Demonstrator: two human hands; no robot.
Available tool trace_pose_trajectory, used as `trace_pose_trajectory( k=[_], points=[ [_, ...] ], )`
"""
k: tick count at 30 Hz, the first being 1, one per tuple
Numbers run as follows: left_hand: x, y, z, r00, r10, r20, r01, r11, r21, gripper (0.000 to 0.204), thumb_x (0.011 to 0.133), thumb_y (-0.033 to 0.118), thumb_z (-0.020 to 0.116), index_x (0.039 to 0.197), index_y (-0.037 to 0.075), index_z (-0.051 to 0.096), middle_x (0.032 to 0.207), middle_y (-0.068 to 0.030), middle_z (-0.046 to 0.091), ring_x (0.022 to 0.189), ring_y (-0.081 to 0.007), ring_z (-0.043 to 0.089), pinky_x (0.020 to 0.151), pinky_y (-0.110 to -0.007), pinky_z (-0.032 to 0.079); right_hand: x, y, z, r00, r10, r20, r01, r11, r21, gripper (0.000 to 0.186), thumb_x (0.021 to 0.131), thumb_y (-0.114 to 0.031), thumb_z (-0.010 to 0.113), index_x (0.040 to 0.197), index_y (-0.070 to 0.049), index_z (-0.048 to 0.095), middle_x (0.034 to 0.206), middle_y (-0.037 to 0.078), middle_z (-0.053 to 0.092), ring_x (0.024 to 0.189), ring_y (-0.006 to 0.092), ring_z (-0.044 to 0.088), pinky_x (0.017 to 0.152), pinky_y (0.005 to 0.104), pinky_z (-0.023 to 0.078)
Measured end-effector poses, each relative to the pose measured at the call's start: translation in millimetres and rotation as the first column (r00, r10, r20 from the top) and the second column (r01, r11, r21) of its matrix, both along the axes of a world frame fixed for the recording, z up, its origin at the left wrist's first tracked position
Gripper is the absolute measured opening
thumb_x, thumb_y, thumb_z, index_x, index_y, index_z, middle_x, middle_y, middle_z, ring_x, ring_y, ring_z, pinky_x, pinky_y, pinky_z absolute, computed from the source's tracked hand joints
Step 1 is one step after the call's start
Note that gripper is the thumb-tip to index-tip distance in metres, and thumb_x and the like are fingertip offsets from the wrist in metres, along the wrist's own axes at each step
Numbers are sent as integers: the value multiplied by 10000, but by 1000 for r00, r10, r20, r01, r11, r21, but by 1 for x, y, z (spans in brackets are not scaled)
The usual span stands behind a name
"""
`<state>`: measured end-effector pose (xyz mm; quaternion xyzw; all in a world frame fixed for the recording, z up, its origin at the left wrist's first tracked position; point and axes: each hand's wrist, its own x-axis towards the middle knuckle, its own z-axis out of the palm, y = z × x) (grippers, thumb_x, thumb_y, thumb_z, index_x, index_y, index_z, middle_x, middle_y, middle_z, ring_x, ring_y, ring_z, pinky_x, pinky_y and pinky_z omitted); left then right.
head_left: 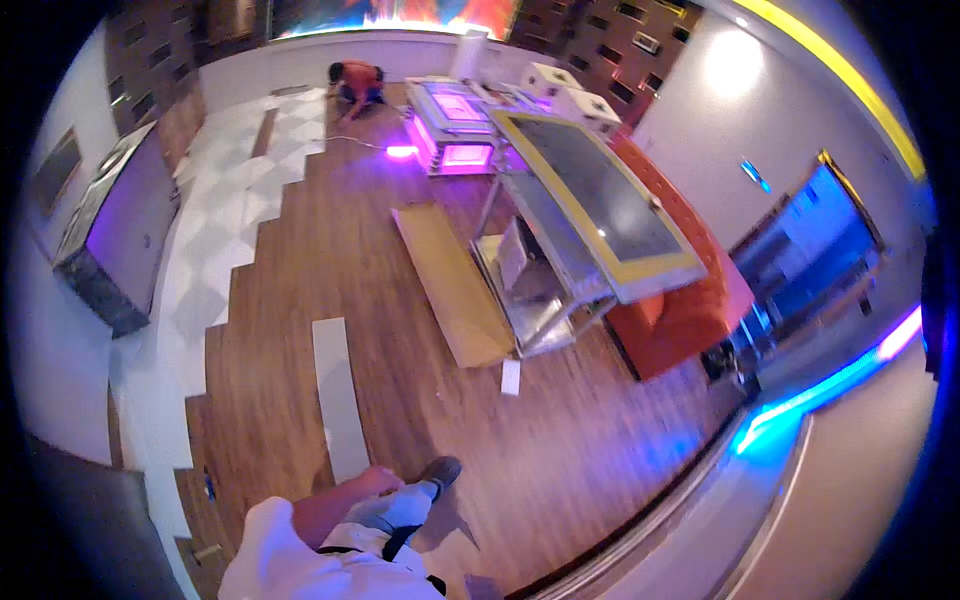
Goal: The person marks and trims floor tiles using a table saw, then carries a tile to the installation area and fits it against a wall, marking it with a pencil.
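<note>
My left hand (378,481) shows low in the view, over my light-coloured trouser leg (385,512). Its fingers look curled in, and whether they hold anything is hidden. Just beyond the hand, a pale grey plank (338,390) lies lengthwise on the brown wood-look floor (270,360). The hand and forearm overlap the plank's near end in the picture; I cannot tell if they touch it. My dark shoe (441,474) stands to the right of the hand. My right hand is out of view.
Brown flooring meets white tiles (225,240) in a stepped edge. A framed table (590,190), flattened cardboard (450,285) and an orange sofa (670,320) stand or lie to the right. A lit box (447,130) and a crouching person (357,85) are far off; a cabinet (120,230) stands left.
</note>
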<state>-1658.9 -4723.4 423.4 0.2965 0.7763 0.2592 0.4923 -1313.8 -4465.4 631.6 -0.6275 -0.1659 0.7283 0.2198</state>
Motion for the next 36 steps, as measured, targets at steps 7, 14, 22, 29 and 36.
trace_pose_trajectory(
  k=[7,14,22,29,36],
  points=[
    [104,221,78,813,-560,-160,441,771,-460,302,826,211,683,1057,35,768,973,-206,756,910,-389,738,828,-491,575,-17,200,4,984,171,55,-172,985,2,382,892,-160,734,1239,-29,645,1080,98,689,1004,239,660,918,382,538],
    [115,428,39,572,-805,-160,812,583,-30,265,816,265,654,940,70,784,927,-147,765,823,-363,743,693,-499,573,114,349,-26,996,-3,93,2,1000,15,407,905,-168,723,1266,-8,626,1034,95,681,953,224,661,875,358,547],
    [182,652,69,694,-632,-345,625,766,-146,291,931,249,573,943,8,736,956,-219,728,888,-424,708,788,-521,565,256,558,43,982,-57,182,24,983,183,346,896,-112,733,1199,40,664,1014,88,721,860,206,696,815,357,556],
    [235,900,155,640,-696,-324,690,707,-156,299,935,285,603,962,23,745,1014,-220,720,927,-410,697,818,-543,548,286,750,85,965,-94,244,18,955,297,384,882,-110,754,1219,44,652,1046,110,721,868,208,696,807,354,557],
    [241,1134,85,828,-429,-362,513,840,178,348,936,376,644,989,44,736,1000,-215,722,939,-409,697,834,-537,544,325,922,-7,904,-66,422,-46,967,249,290,872,-107,779,1108,34,686,857,54,689,722,152,629,649,329,503]
  ],
)
